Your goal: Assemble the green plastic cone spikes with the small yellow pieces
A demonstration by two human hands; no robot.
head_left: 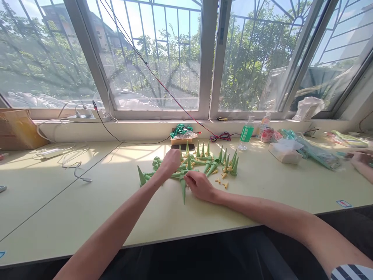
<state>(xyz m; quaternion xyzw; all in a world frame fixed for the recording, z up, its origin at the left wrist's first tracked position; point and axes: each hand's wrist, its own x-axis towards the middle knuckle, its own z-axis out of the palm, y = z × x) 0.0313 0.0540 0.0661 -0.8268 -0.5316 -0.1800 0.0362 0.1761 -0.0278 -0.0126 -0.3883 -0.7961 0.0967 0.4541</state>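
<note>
My left hand (171, 161) is closed above the left middle of a loose pile of green plastic spikes (234, 168). Its fingertips point away from me, and anything between them is hidden. Closer to me, my right hand (200, 186) rests on the table with its fingers pinched at the wide end of one green spike (183, 191), whose tip points toward me. Some spikes stand upright on their wide ends, others lie on their sides. Small yellow T-shaped pieces (225, 185) are scattered among them and at the pile's right front.
Behind the pile are a dark phone (190, 147) and a small box of green cord (183, 140). A bottle (247, 134), a can (267, 135) and a tissue pack (285, 151) stand right. Another person's hand (363, 158) is at far right; a cable (76, 171) lies left.
</note>
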